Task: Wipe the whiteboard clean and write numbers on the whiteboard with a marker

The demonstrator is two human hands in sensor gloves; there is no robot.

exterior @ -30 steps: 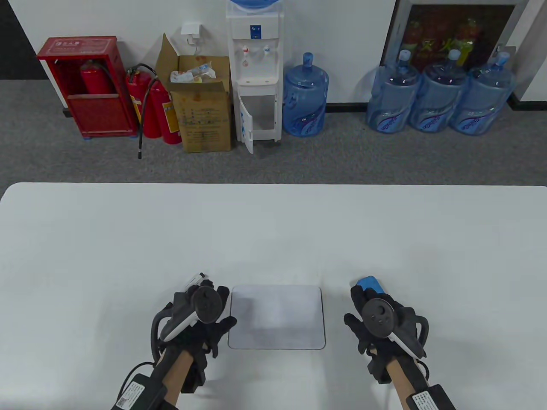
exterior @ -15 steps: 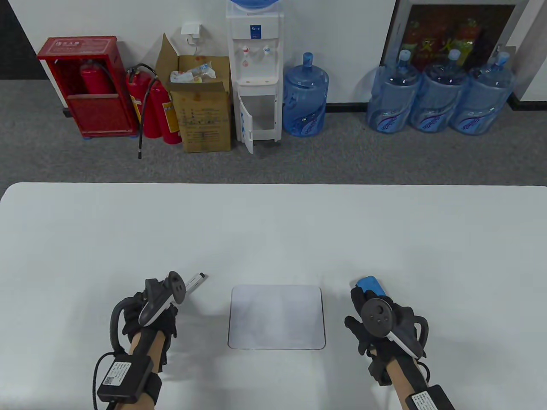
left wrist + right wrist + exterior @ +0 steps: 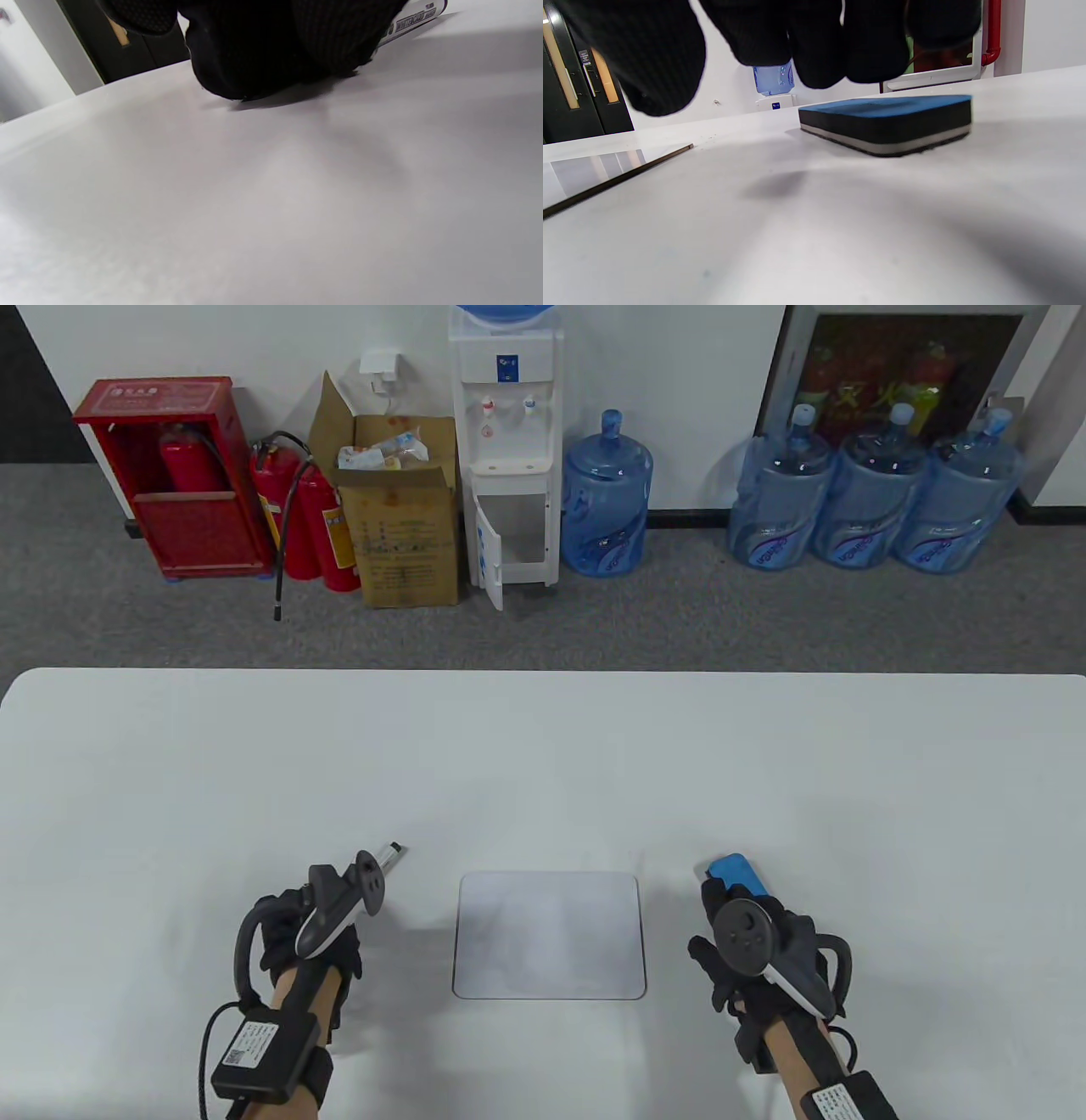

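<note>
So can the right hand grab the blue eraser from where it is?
Probably yes. The right hand hangs just above the eraser, fingers loose and not touching it yet. The eraser lies flat on the table with nothing in between, so a short drop should do.

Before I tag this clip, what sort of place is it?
Probably an office utility corner: a water dispenser with spare water jugs, fire extinguishers, and a white table.

marker: body under left hand | eraser: near end under right hand
</note>
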